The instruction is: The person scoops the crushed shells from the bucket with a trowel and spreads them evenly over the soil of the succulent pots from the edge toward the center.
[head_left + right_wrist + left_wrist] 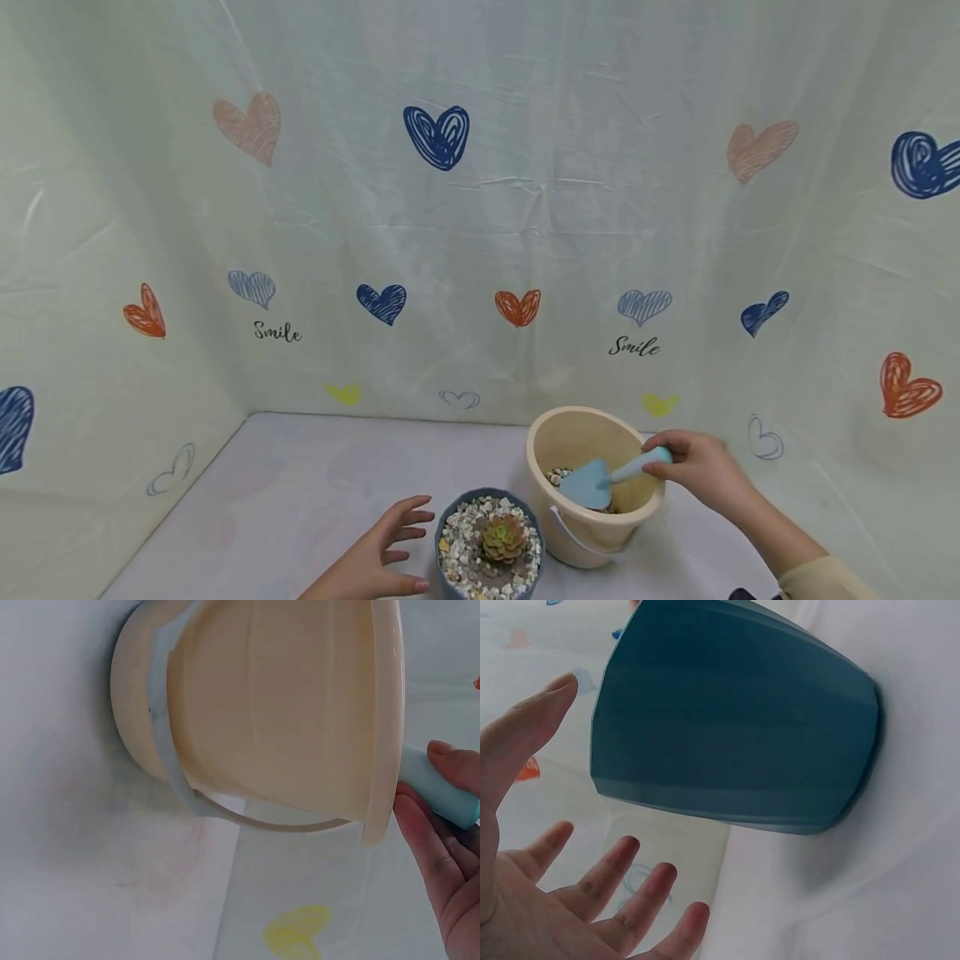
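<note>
My right hand [697,467] grips the handle of a light blue trowel [588,483] at the rim of a cream bucket [583,417]. The trowel's blade lies inside the bucket, over a layer of small stones [557,476]. In the right wrist view, thumb and fingers pinch the trowel's handle [431,784] beside the bucket's rim. To the left stands a blue faceted pot [442,575] filled with white pebbles [465,533], a succulent [503,538] in its middle. Just left of this pot my left hand [378,550] is held with fingers spread, holding nothing.
The bucket's pale carrying handle [577,537] hangs down its front side. Bucket and pot stand close together on a white table [322,475]. A whitish curtain [480,225] printed with hearts encloses the back and sides. A small dark object [741,594] shows at the lower right edge.
</note>
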### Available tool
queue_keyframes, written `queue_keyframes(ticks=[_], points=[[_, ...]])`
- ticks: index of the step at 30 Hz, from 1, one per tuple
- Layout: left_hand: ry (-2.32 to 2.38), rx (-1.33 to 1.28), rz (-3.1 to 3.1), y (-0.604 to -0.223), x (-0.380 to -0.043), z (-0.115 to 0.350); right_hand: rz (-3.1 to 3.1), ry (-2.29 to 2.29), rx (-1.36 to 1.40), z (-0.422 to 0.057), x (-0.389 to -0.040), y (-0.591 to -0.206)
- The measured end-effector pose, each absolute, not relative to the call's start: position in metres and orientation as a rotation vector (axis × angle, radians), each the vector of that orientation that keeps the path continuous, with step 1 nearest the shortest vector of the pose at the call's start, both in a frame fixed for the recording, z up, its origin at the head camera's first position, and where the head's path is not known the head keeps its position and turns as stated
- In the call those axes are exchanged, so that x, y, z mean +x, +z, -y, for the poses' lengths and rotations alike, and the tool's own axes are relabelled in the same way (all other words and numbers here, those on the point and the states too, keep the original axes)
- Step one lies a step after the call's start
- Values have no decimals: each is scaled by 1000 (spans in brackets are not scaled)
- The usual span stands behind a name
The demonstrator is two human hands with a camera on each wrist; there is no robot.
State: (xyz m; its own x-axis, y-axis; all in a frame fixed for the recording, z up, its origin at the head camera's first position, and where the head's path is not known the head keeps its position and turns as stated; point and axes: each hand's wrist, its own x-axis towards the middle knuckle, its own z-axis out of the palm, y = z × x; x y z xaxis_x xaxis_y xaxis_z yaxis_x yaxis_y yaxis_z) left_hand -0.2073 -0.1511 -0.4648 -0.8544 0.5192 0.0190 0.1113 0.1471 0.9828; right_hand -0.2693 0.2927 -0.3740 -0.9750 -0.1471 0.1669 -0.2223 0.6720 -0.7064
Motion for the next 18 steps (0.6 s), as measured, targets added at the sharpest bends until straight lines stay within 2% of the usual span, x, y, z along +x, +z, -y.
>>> queue_keyframes(ticks=[18], points=[[1764,547,-2097,-464,-208,155,2898,998,389,-281,-288,-383]])
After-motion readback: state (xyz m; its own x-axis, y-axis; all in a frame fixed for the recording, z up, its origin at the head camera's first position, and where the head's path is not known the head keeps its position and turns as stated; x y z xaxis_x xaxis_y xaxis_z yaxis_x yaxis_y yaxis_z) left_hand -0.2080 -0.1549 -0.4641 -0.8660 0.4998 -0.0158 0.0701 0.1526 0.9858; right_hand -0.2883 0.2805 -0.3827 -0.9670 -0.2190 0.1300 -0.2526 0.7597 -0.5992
